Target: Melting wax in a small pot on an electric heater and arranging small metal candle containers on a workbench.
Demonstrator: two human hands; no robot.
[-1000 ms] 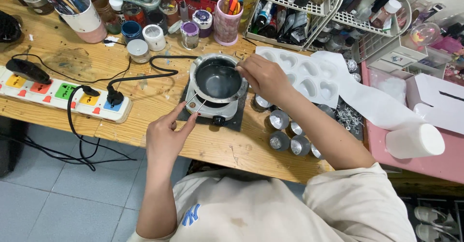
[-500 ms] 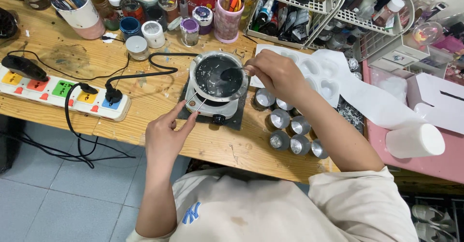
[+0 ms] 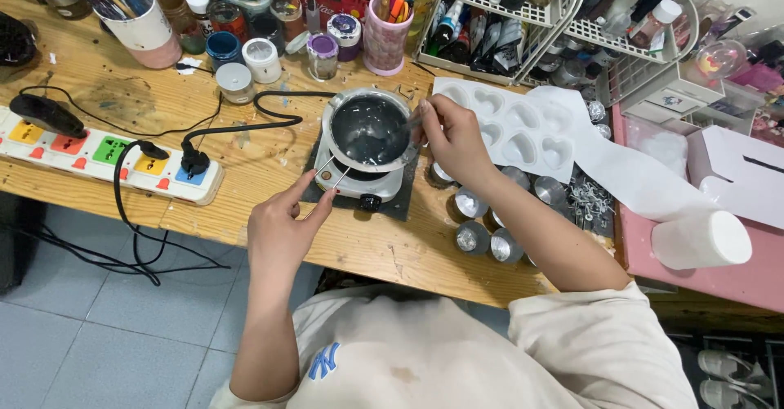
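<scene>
- A cream shirt [image 3: 425, 352] with short sleeves.
- A small blue mark [image 3: 323, 362] on the front.
- Both arms are bare.
- No rings or watch on the left hand [image 3: 282, 233] or right hand [image 3: 453, 141].

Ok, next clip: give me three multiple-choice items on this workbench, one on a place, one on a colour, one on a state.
1. Where does the small metal pot sit?
A. on a small white hot plate
B. on the heart-shaped mould tray
C. on the floor

2. What colour is the cup that holds the markers?
A. black
B. pink
C. green

3. What is the left hand doing?
A. resting flat on the table
B. gripping the power strip
C. pinching the pot's thin handle

Answers: 1 A, the pot stands on the hot plate over a dark mat. 2 B, its wall is pink. 3 C, the fingertips close on the handle while the right hand holds a stirrer at the pot's rim.
</scene>
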